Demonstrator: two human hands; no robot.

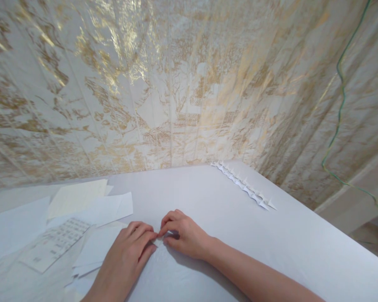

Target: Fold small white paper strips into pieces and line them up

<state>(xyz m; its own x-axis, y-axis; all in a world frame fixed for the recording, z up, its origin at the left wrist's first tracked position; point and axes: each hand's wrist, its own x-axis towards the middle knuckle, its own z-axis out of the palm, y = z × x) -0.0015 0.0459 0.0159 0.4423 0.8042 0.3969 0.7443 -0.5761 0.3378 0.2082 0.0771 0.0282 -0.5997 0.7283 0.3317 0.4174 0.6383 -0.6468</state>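
My left hand (130, 247) and my right hand (184, 235) meet over the white table (189, 193). Between their fingertips is a small piece of white paper (158, 242), mostly hidden by the fingers. The left fingers are closed at its left side, with the thumb low beside it. At its right side the right thumb and forefinger are bent into a pinch. A stack of white paper pieces (97, 245) lies just left of my left hand. Farther off to the right, small folded paper shapes with pointed tips (244, 186) are lined up in two rows.
Loose white sheets (15, 222), a cream sheet (78, 195) and a printed sheet (58, 241) overlap on the table's left side. A wall with gold-patterned covering (164, 92) rises behind the table. A green cord (340, 109) hangs at the right, beyond the table edge.
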